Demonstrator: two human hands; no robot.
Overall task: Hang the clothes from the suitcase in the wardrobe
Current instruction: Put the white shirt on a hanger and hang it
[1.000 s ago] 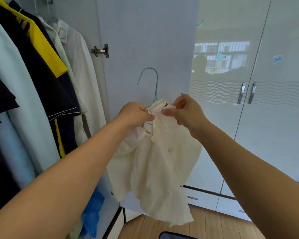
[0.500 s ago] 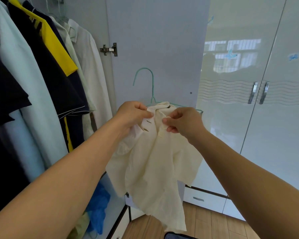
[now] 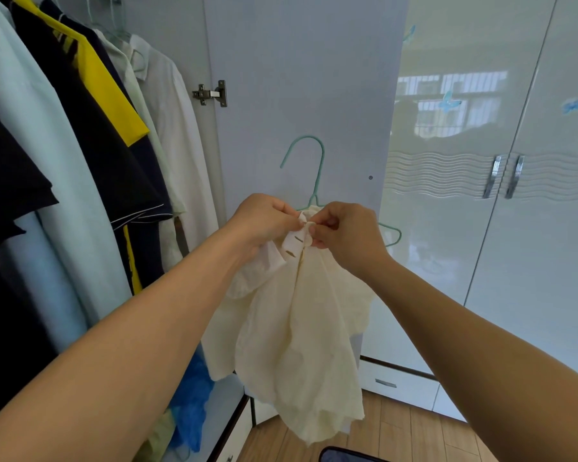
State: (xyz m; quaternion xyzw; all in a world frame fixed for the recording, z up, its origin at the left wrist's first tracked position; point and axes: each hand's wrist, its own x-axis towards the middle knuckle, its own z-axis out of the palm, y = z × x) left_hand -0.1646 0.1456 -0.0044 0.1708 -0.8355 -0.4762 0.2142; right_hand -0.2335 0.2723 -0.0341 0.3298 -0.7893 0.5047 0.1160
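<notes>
The left hand [image 3: 264, 225] is pinching the buttonhole edge of a cream shirt [image 3: 297, 328] near its collar. The right hand [image 3: 344, 231] is pinching the opposite edge, with a button between its fingertips. The shirt is hanging on a green hanger [image 3: 317, 168], whose hook is rising above both hands in front of the open wardrobe door [image 3: 297, 78]. Hung garments [image 3: 90, 145] are filling the wardrobe at left.
</notes>
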